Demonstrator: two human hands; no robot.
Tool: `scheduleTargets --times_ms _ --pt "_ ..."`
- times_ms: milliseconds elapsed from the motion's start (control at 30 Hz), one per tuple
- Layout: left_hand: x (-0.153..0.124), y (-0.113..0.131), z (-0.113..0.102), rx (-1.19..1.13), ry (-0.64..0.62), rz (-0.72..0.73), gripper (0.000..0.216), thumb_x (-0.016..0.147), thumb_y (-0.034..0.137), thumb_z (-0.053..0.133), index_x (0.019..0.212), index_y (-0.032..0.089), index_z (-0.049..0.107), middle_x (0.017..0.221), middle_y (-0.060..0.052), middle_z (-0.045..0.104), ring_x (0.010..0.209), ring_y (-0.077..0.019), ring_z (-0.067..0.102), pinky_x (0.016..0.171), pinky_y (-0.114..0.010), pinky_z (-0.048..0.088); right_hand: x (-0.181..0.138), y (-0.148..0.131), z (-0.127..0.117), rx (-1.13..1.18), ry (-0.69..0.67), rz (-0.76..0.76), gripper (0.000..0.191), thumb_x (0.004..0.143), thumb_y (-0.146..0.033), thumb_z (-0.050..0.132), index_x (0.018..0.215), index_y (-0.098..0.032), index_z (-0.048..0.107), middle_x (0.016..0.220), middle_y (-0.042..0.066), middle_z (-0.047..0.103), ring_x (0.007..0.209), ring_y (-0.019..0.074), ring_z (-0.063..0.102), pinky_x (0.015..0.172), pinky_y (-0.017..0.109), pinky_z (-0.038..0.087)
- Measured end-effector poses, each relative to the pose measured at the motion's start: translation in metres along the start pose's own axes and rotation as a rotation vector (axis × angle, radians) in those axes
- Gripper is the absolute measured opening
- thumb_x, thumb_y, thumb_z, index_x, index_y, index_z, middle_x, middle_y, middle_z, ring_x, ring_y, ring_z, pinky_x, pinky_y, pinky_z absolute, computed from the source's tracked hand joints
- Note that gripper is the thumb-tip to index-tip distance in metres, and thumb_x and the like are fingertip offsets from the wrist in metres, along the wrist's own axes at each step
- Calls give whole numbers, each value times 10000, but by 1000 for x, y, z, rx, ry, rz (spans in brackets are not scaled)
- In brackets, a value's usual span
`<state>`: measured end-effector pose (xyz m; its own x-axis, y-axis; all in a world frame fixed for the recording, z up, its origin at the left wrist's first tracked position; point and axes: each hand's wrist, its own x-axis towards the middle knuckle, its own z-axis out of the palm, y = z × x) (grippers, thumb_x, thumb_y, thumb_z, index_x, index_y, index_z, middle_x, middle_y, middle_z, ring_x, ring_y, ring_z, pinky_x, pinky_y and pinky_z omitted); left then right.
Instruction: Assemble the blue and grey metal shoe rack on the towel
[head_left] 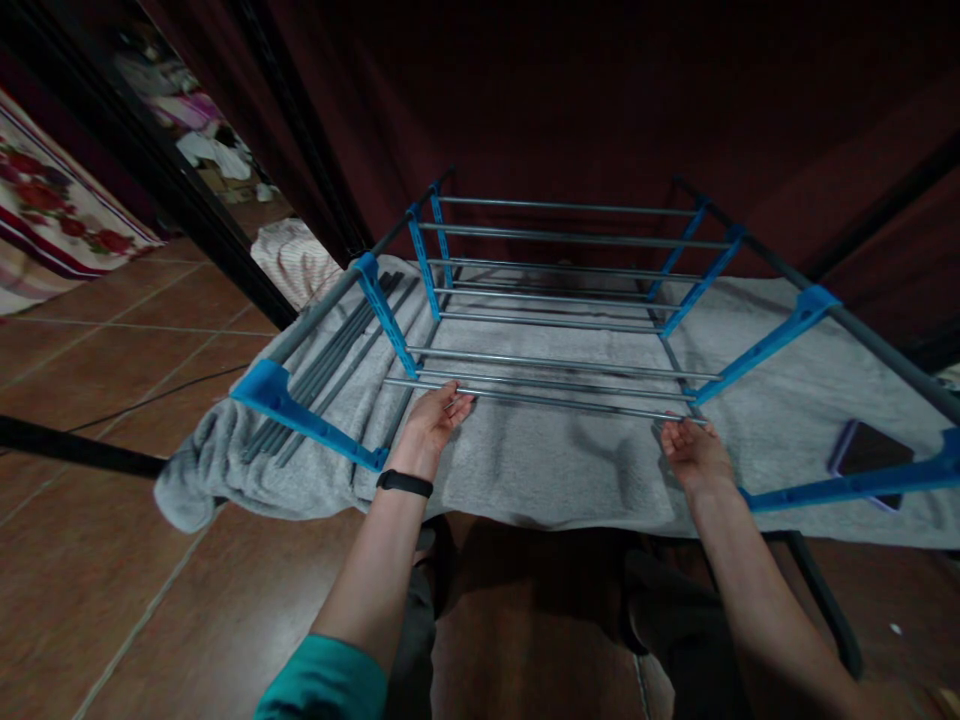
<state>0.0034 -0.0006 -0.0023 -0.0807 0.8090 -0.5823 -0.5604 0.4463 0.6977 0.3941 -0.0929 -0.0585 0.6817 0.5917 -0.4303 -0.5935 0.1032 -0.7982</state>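
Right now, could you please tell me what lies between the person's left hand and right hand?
In the head view, a slim grey rod spans the stretch from the left hand to the right hand, with grey cloth beneath it.

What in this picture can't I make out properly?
All in the head view:
Phone: partly hidden behind a blue bracket.
That bracket: outer end cut off by the right edge.
Held rod: a short stretch hidden by the left hand.
Distant pile: too dark and blurred to name its items.
Floral cloth: cut off by the left edge.
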Motion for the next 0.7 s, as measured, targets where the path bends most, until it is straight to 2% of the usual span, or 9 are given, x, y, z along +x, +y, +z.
scheduleTargets --times_ms 467,700 --pt "-1 2 -2 0 -42 12 145 937 92 570 802 119 617 679 -52 669 630 -137 709 552 -192 563 -2 -3 2 -3 18 16 251 768 -10 554 829 -243 483 714 -51 661 604 95 661 588 210 596" --pt "-3 3 -1 -18 -47 29 165 933 81 575 776 126 597 696 -53 683 630 -133 713 544 -184 563 0 -2 0 -15 -32 18 265 750 4 589 819 -233 492 717 -53 661 627 98 675 616 223 608"
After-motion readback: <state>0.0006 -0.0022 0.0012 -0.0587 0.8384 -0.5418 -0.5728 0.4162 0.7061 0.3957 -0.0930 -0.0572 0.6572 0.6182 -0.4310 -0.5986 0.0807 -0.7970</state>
